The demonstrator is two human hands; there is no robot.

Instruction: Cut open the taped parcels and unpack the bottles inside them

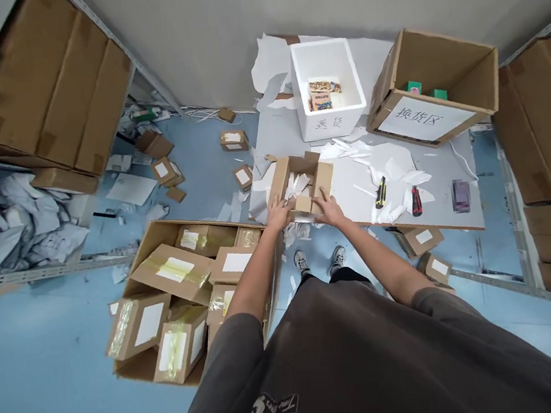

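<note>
An opened small cardboard box (323,177) stands at the front edge of the table (356,206), its flaps spread and white paper (297,182) inside. On its near left corner rests my left hand (279,214), fingers closed round the flap and side. My right hand (328,206) grips the near right corner in the same way. Right of the box, a yellow and black cutter (380,193) and a red and black cutter (416,201) lie among torn white paper.
Behind the box is a white foam bin (333,124) with small packets; a labelled carton (426,122) holding green items stands to its right. A large carton (139,367) full of taped parcels is at my left. A blurred phone-like object (461,196) lies at the table's right.
</note>
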